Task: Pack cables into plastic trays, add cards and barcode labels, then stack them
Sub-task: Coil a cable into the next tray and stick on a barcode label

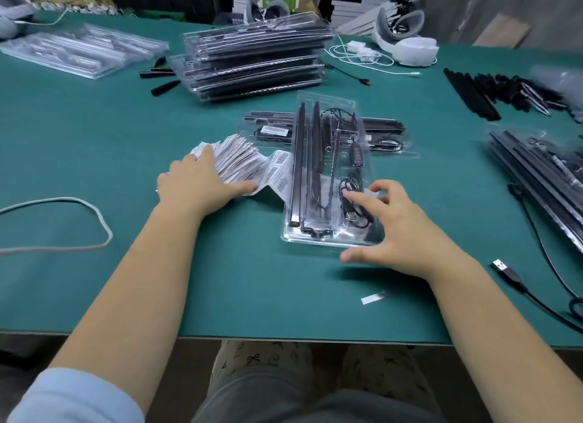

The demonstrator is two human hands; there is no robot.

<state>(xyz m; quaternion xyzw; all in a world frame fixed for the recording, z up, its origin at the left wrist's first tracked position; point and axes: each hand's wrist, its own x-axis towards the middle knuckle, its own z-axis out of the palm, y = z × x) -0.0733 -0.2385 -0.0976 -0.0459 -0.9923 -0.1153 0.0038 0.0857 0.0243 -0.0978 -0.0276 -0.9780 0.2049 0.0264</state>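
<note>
1. Head view, item one: clear plastic tray (328, 170), lying lengthwise on the green table (126, 145) in front of me, loaded with dark rods and a coiled black cable (353, 201). Its far end overlaps a second packed tray (388, 138) that lies crosswise behind it.
2. My right hand (397, 230): fingers spread and loosely bent over the tray's near right corner, forefinger touching the cable coil. I see nothing pinched or held.
3. My left hand (202, 182): flat, fingers straight, pressing on the fanned barcode labels (236, 160), just left of the tray.
4. Step in hand, as I judge it: labelling this tray. To do it well I would steady the tray, peel one label cleanly from the strip, and lay it flat on a smooth face so the bars stay unwrinkled.
5. Writing: barcodes show on the label strip and on the label (274, 130) of the crosswise tray; digits too small to read. No brand legible.
6. Farther out: stack of finished trays (252, 66) behind; empty trays (85, 50) far left; loose black rods (479, 91) right; USB plug (501, 266) near right; grey cord loop (63, 224) left.
</note>
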